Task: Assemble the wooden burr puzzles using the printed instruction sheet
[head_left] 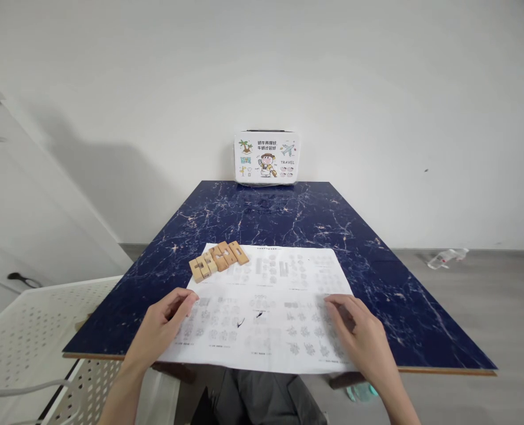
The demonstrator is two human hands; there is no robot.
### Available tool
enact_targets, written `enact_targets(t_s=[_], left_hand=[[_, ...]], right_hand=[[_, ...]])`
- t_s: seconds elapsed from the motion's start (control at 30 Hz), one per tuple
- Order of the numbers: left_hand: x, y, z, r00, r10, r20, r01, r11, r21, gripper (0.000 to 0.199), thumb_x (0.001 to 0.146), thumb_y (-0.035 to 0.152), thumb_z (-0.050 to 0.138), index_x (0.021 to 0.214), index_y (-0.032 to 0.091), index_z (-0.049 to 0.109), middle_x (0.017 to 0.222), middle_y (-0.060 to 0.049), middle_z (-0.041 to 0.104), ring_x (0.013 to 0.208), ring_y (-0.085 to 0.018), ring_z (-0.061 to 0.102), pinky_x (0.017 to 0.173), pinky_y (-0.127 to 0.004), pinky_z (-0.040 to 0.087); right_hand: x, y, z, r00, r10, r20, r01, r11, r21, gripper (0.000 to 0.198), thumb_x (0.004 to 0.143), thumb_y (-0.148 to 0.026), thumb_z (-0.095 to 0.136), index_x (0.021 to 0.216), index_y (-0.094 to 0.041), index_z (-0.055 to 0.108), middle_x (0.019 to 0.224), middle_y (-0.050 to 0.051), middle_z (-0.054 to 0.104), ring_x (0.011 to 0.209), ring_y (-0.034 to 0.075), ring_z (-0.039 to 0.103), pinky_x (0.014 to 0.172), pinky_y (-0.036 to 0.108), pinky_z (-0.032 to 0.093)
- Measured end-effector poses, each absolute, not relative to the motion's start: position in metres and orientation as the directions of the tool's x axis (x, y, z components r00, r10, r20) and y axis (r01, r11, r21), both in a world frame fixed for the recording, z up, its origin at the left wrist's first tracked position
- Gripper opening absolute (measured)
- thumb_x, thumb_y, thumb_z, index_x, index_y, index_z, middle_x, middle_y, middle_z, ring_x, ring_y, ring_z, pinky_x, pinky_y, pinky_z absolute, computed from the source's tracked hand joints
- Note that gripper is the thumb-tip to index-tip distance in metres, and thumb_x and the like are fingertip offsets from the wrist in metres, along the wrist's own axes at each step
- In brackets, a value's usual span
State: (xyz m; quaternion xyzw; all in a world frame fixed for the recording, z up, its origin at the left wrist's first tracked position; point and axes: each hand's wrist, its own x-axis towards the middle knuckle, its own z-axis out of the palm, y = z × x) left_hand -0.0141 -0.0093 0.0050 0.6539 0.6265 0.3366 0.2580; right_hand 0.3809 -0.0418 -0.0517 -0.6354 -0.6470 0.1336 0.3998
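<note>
A large white printed sheet of paper lies on the table, covered with small diagrams and lines of text. My left hand rests at its left edge, fingers loosely curled and thumb near the forefinger, a gap between them. At the right edge lies my right hand, also loosely curled, with its fingertips on the paper. Neither hand visibly holds anything. On the sheet's upper left corner sits a slanted row of several notched wooden puzzle pieces. Two small dark marks show near the middle of the paper.
The blue marbled table reaches back to the wall. At its far edge stands a white printed case. A white perforated rack adjoins the left side. A clear plastic bottle lies on the floor at right.
</note>
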Motion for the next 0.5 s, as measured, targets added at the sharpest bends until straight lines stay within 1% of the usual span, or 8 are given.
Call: enact_targets(t_s=[0.2, 0.5], left_hand=[[-0.0140, -0.0103, 0.0063, -0.005, 0.993, 0.116, 0.647, -0.085, 0.758, 0.049, 0.092, 0.066, 0.054, 0.090, 0.020, 0.069, 0.079, -0.003, 0.065, 0.074, -0.020, 0.059, 0.063, -0.024, 0.046], [-0.0115, -0.0106, 0.0093, -0.012, 0.994, 0.110, 0.633, -0.078, 0.770, 0.046, 0.092, 0.063, 0.057, 0.088, 0.020, 0.070, 0.078, -0.002, 0.065, 0.073, -0.019, 0.057, 0.063, -0.024, 0.044]], right_hand=[[0.3807, -0.0416, -0.0520, 0.132, 0.921, 0.366, 0.717, 0.166, -0.677, 0.038, 0.104, -0.053, 0.046, 0.105, -0.024, 0.071, 0.110, 0.012, 0.073, 0.091, 0.027, 0.071, 0.077, 0.037, 0.057], [0.3827, -0.0406, -0.0538, 0.120, 0.930, 0.347, 0.714, 0.162, -0.681, 0.035, 0.104, -0.050, 0.047, 0.106, -0.025, 0.071, 0.110, 0.011, 0.073, 0.092, 0.027, 0.069, 0.078, 0.037, 0.056]])
